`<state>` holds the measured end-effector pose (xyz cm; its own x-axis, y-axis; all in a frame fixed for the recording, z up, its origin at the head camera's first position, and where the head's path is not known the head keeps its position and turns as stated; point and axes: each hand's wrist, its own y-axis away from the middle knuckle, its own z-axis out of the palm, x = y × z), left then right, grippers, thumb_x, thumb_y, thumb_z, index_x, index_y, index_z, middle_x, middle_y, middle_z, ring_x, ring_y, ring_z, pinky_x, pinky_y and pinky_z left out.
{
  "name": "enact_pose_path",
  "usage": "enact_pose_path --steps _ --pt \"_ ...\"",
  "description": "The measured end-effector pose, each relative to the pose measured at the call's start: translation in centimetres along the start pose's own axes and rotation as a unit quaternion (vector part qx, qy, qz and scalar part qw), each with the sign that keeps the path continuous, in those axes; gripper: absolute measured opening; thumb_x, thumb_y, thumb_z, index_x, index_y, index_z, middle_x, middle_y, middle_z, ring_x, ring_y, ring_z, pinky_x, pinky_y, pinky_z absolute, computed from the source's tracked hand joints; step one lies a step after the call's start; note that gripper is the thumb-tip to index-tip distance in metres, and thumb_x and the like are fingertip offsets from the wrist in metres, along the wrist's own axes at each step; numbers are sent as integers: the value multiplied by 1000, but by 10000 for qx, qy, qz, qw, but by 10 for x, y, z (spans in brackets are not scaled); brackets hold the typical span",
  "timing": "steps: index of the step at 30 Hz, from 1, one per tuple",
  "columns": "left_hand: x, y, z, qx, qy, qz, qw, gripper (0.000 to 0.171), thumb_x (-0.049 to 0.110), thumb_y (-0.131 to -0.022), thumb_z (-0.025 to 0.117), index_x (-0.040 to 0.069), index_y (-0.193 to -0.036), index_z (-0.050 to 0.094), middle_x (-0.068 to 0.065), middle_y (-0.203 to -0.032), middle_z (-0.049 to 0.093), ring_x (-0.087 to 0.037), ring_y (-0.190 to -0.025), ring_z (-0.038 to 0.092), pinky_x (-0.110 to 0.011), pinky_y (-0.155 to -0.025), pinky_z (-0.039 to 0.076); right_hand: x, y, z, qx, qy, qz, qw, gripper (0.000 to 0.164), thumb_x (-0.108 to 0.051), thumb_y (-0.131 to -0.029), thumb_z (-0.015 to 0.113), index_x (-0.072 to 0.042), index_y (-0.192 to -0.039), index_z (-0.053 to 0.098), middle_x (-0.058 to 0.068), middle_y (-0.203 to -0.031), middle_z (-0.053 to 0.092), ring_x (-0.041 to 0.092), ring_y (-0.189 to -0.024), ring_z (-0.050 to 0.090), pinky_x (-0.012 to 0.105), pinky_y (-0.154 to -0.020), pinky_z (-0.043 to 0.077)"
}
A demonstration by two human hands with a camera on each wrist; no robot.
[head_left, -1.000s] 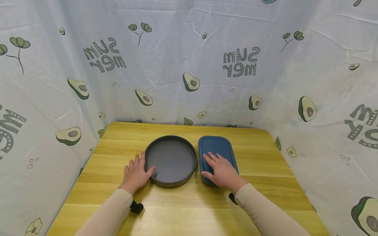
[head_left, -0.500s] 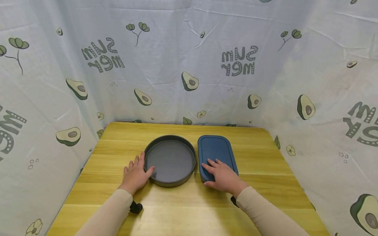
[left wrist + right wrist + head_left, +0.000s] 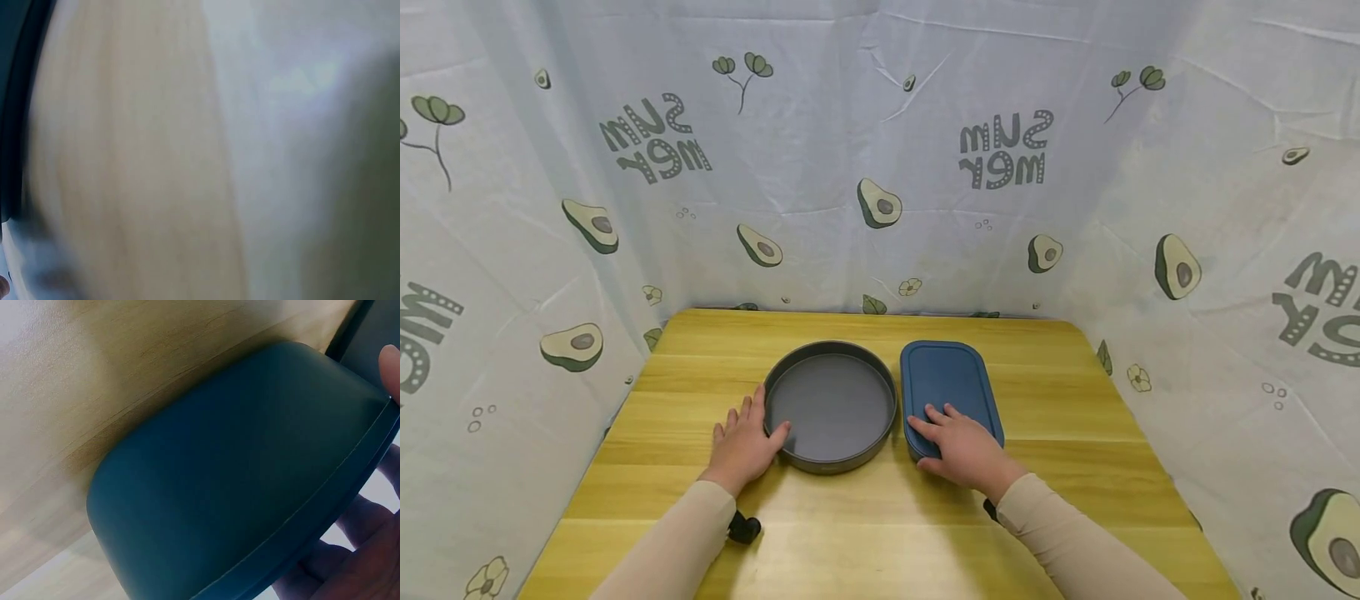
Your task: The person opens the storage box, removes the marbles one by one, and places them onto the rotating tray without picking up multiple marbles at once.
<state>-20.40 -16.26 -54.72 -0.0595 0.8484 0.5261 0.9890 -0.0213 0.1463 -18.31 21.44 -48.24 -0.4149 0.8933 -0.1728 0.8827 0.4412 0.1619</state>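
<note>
A round dark grey baking pan [image 3: 831,408] lies on the table, its inside bare. My left hand [image 3: 743,446] is at the pan's left side, fingers spread and thumb over the near-left rim. The pan's dark wall [image 3: 12,125] runs down the left edge of the left wrist view. Right of the pan stands a rectangular blue lidded box [image 3: 943,375]. My right hand [image 3: 966,454] rests on the near part of its lid with fingers extended. In the right wrist view, the box's near wall [image 3: 237,475] fills the middle, the thumb [image 3: 390,372] at the lid's edge.
The wood-grain table [image 3: 850,550] extends around both vessels. A narrow gap parts the pan from the box. White curtains [image 3: 805,142] printed with avocados hang behind the table and at both sides. A black strap device [image 3: 745,527] sits at the left wrist.
My right hand has slid back over the lid toward the box's near edge, uncovering more of the lid. My left hand stays at the pan, and neither vessel has visibly moved on the table.
</note>
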Motion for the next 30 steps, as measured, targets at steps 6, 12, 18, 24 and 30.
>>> enact_pose_path --steps 6,12,18,24,30 --pt "2 1 0 9 23 -22 10000 94 56 -105 50 13 -171 -1 -29 -174 11 -61 -156 9 -80 -122 2 -1 0 0 44 44 11 10000 70 -44 -97 75 -22 -159 51 20 -164 45 54 -149 42 65 -118 41" --pt "3 3 1 25 23 -17 10000 94 56 -105 49 13 -171 -1 -30 -173 13 -62 -156 11 -80 -122 3 -1 -1 3 44 182 4 9998 69 -46 -98 73 -23 -159 50 19 -164 45 52 -149 43 62 -119 41" --pt "6 5 0 69 41 1 10000 93 55 -105 50 13 -171 1 -30 -173 15 -62 -156 12 -80 -122 4 -2 -1 4 71 194 9 9998 68 -45 -98 73 -21 -158 51 20 -163 46 53 -148 44 62 -118 42" --pt "7 6 -1 37 10 -17 10000 92 53 -107 50 13 -171 -1 -29 -173 14 -61 -156 11 -80 -122 3 -2 0 5 160 255 -20 9995 66 -44 -99 73 -20 -157 54 21 -161 48 53 -145 48 62 -115 45" --pt "5 5 0 70 -22 13 10000 92 53 -107 49 13 -171 -1 -29 -173 15 -61 -156 11 -80 -122 4 -2 2 5 192 265 -43 9995 65 -43 -98 74 -20 -156 55 21 -160 50 53 -143 50 61 -112 48"
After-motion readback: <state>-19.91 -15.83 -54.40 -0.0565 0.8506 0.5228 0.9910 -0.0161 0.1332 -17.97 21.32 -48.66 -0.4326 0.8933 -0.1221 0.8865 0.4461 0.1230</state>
